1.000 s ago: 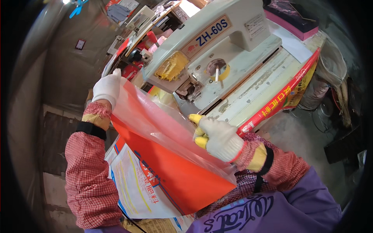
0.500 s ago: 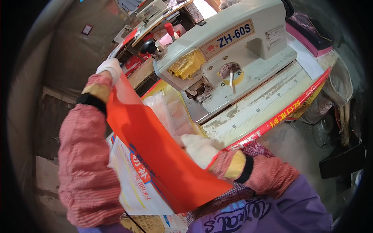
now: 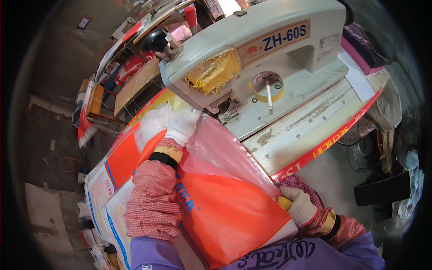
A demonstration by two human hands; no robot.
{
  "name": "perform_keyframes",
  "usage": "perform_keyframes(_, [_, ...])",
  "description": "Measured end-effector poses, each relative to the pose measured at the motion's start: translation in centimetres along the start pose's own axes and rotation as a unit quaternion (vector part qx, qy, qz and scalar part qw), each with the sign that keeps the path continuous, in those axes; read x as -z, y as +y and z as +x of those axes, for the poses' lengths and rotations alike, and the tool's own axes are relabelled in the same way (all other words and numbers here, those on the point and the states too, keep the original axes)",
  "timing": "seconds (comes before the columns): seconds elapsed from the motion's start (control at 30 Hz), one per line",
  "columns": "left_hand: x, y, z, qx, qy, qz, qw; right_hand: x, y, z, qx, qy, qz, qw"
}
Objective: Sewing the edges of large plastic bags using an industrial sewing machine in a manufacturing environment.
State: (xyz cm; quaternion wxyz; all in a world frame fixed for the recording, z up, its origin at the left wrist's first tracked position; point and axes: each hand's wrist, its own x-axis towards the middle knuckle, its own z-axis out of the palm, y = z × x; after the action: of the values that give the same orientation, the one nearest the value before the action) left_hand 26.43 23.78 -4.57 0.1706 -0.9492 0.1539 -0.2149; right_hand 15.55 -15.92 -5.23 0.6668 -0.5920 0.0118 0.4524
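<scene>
An orange-red woven sack (image 3: 229, 216) lies across my lap and the machine's near edge, with a translucent pinkish liner (image 3: 216, 144) at its mouth. My left hand (image 3: 181, 125), in a white glove, is closed on the sack's upper edge, close to the stitching head; its fingertips are partly hidden. At the sack's right corner my gloved right hand (image 3: 299, 206) pinches the edge, a yellow patch showing at its fingers. Just beyond rises a grey industrial sewing machine (image 3: 279, 49), with a yellow cloth tied over its front.
More printed sacks (image 3: 105, 180) lie at left, under my arm, with crumpled clear film (image 3: 153, 123) beside my left hand. A tape roll (image 3: 267, 86) sits around a pin on the machine. A red-and-yellow strip (image 3: 328, 139) borders the table. At right stands a black box (image 3: 382, 189).
My left hand has come right and down, from the far left to near the stitching head. My right hand has shifted right and lower, to the sack's corner. The sack's mouth now lies toward the machine.
</scene>
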Motion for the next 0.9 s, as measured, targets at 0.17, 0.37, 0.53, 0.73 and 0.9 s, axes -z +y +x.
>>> perform_keyframes(0.17, [-2.9, -2.5, 0.2, 0.059, 0.044, -0.143, 0.987, -0.8, -0.6, 0.6, 0.010, 0.010, 0.116, 0.993])
perform_keyframes(0.37, [-1.8, -3.1, 0.0, 0.087, 0.047, -0.374, 0.922, -1.5, -3.5, -0.6, 0.104, 0.017, -0.281, 0.954])
perform_keyframes(0.53, [-0.3, -1.6, 1.5, 0.140, -0.026, -0.489, 0.860, -1.4, -3.9, -0.8, 0.130, 0.048, -0.428, 0.893])
perform_keyframes(0.73, [2.4, -1.8, 1.6, 0.089, -0.205, -0.138, 0.965, -0.5, -3.1, -0.1, 0.133, 0.007, -0.589, 0.797])
perform_keyframes(0.9, [6.9, -1.4, 1.2, 0.049, -0.291, -0.080, 0.952, -0.8, -3.0, -0.7, 0.131, -0.002, -0.583, 0.802])
